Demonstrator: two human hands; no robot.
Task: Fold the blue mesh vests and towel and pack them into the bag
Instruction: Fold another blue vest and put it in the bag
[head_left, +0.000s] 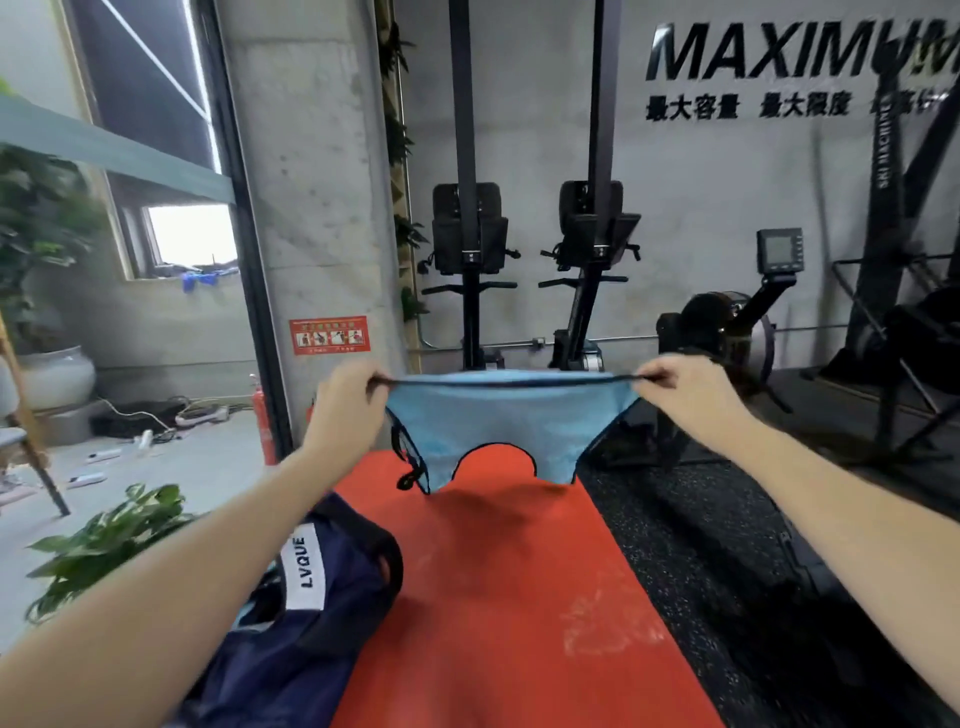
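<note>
Bare forearms — seemingly no sleeves

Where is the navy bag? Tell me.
In the head view, the navy bag lies low on the left, under the left forearm, at the left edge of the red mat.

A grey concrete wall (701, 171) carries large dark lettering (800, 49). Two black rowing machines (530, 234) stand upright against it, another (727, 322) sits on the dark speckled floor (691, 530). A concrete pillar (317, 182) bears a red sign (330, 335). Daylight comes through a window (192, 234) at left, near potted plants (47, 234).
</note>
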